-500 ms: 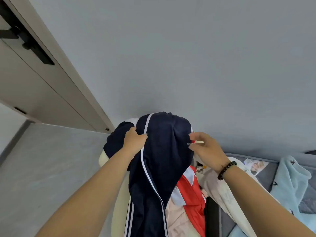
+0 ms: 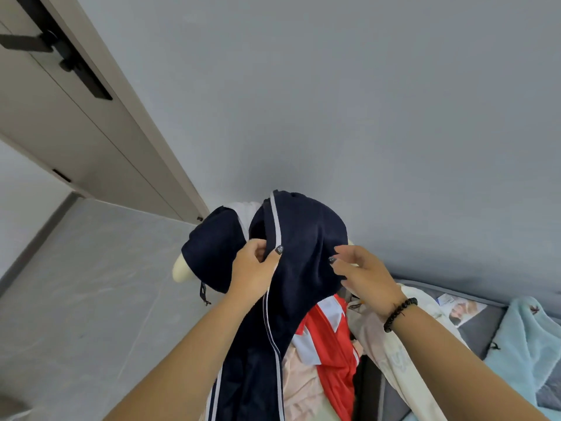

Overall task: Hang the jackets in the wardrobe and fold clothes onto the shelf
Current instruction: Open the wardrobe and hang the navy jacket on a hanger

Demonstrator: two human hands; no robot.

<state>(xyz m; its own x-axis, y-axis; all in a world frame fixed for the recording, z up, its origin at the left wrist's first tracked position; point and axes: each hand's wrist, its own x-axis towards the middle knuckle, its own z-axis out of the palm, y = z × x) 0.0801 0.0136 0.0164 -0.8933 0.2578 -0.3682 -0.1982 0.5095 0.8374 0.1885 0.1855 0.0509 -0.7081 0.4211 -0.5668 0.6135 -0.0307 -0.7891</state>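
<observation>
The left hand (image 2: 255,270) pinches the white stripe of the dark blue jacket (image 2: 303,256), but the right hand (image 2: 362,276) has just let go and its fingers (image 2: 340,259) are now loose beside the cloth. The jacket hangs over a cream chair back (image 2: 181,270), above a red top (image 2: 334,344) and a cream garment (image 2: 391,354). It probably needs a new grip before it goes to the wardrobe.

Home bedroom — clothes (image 2: 328,344) heaped; door (image 2: 76,123).

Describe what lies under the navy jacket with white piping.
Under the navy jacket, cream rounded ends poke out on both sides, probably a chair back or hanger. Red and pink clothes show below; the rest is covered.
</observation>
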